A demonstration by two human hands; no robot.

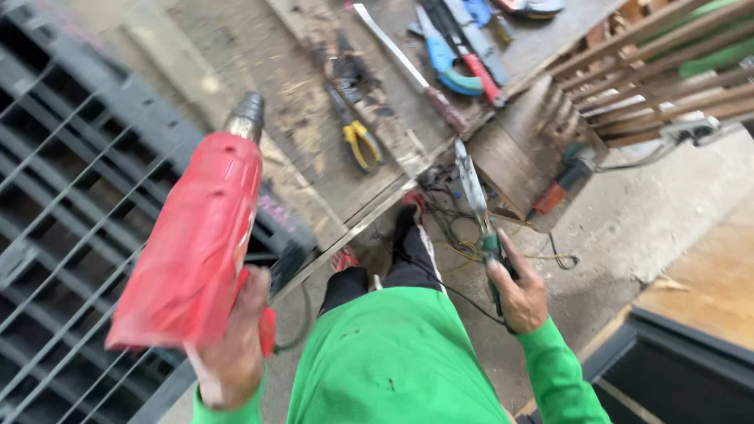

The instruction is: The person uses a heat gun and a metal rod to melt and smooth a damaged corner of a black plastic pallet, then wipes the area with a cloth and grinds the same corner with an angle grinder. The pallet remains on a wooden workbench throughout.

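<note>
Left hand (232, 345) is clenched on the handle of a dusty red plastic drill (192, 235), raised beside the scuffed wooden desk (259, 71). Right hand (514, 294) clasps slim green-handled metal pliers (477, 204) near the desk's corner.

Red power drill (192, 243): bulky plastic body, scuffed and dusty; dark metal chuck at upper end, pointing up and away toward workbench; body tilted, rear end low at left; grip enclosed by left hand (232, 345). Pliers-like hand tool (477, 206): long, narrow, grey metal jaws, closed, pointing upward, slightly left; green-and-dark handles enclosed by right hand (514, 286). Both tools held in air, well apart.
</note>
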